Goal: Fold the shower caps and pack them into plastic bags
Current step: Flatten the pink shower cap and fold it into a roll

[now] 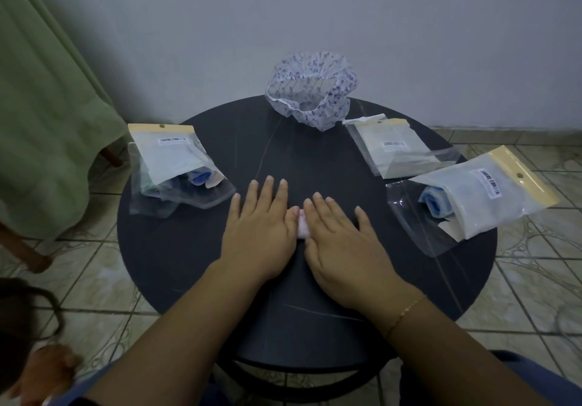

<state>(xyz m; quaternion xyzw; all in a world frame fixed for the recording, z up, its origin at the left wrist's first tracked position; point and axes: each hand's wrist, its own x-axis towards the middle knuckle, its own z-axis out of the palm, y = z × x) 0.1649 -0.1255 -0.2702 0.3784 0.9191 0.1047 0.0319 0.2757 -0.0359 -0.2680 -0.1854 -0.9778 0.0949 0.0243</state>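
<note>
Pressing flat with fingers straight and spread, the left hand (pixel 259 230) and right hand (pixel 341 248) lie side by side on a small pale pink folded shower cap (pixel 303 228), which peeks out between them at the middle of the round dark counter (pixel 195 279). Each grip is open-palmed, pinching nothing. A thin gold bracelet (pixel 404 312) circles the right wrist. At the counter's far edge sits an unfolded white shower cap with purple flowers (pixel 311 89). A clear plastic bag with a yellow header holding blue material (pixel 174 169) lies to the left; a flatter clear bag (pixel 395 147) and another bag with a blue roll (pixel 475 198) lie to the right. Green cloth (pixel 47 106) hangs at far left.
</note>
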